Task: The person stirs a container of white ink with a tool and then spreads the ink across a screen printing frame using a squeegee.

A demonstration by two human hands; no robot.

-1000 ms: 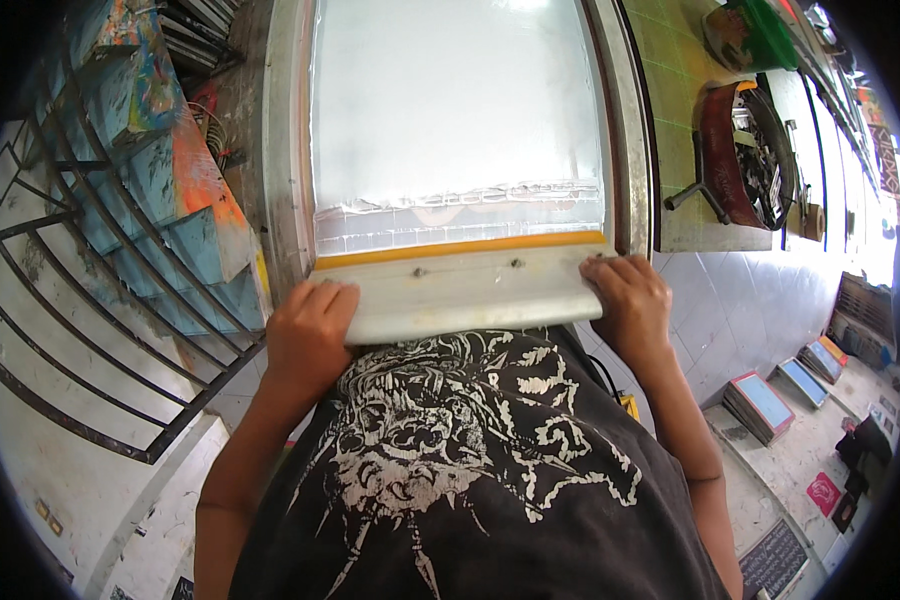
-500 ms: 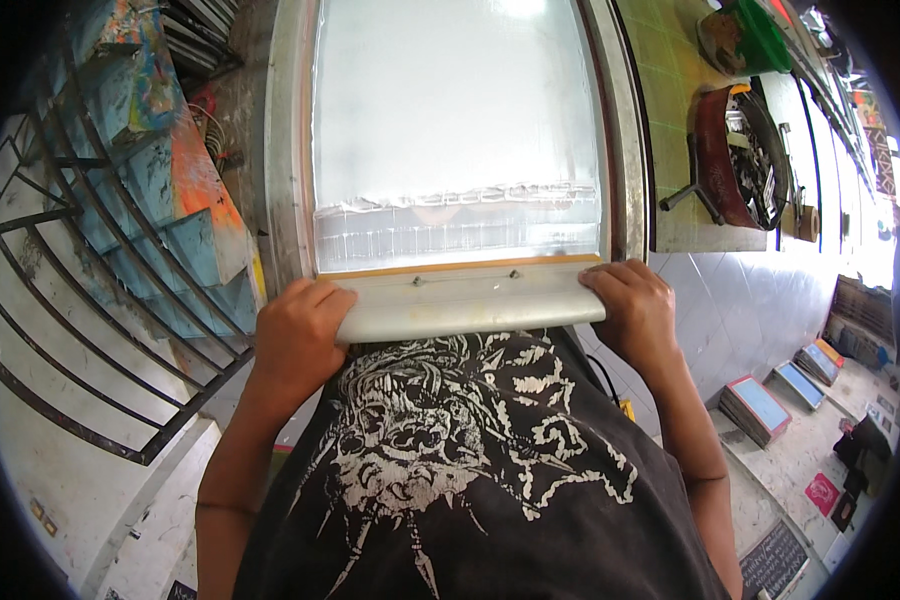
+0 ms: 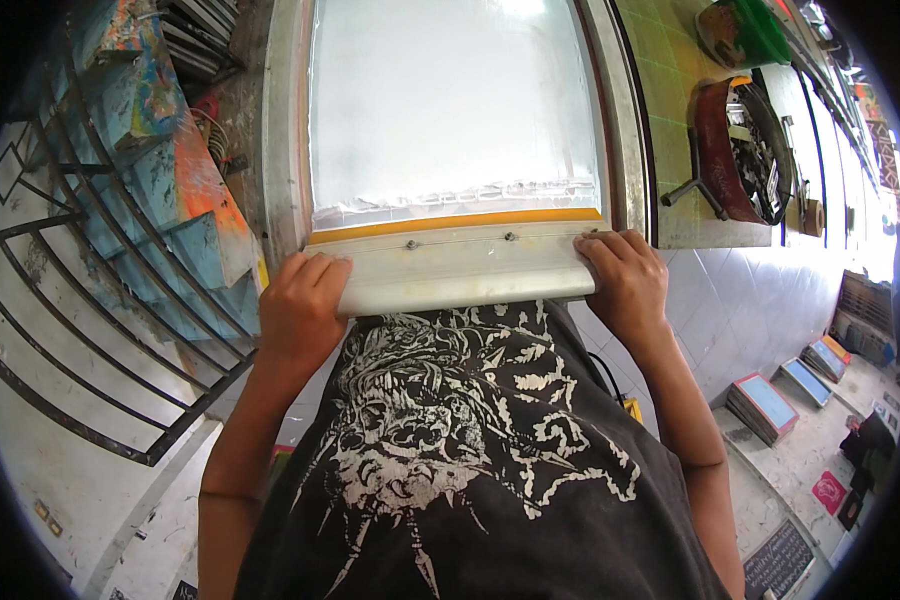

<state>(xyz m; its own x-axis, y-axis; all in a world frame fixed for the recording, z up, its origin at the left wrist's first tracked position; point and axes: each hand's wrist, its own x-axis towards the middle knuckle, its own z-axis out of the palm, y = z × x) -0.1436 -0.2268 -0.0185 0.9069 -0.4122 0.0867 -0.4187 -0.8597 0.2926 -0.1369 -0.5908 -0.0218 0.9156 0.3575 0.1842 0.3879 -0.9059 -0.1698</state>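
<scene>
Both hands grip a wide screen-printing squeegee [image 3: 460, 270] by its two ends. It has a pale metal handle and an amber blade edge [image 3: 460, 222] facing away from me. My left hand [image 3: 305, 305] is closed round the left end, and my right hand [image 3: 625, 280] round the right end. Beyond the blade lies the screen-printing frame [image 3: 625, 120], its mesh [image 3: 460, 110] covered in white. A ridge of white ink [image 3: 500, 192] lies just ahead of the blade. The squeegee's handle is close to my dark printed shirt [image 3: 430, 430].
On the right, a green bucket [image 3: 745, 40] and a dark red round container of tools [image 3: 725, 160] stand on a gridded green surface [image 3: 670, 90]. Black metal bars [image 3: 120, 240] and blue painted steps [image 3: 190, 250] are at the left. Small framed screens [image 3: 765, 400] rest at the lower right.
Both hands have moved the squeegee away from me, up the screen. Its blade is nearer the white ink ridge, and more of its amber edge shows. Both hands keep their grip.
</scene>
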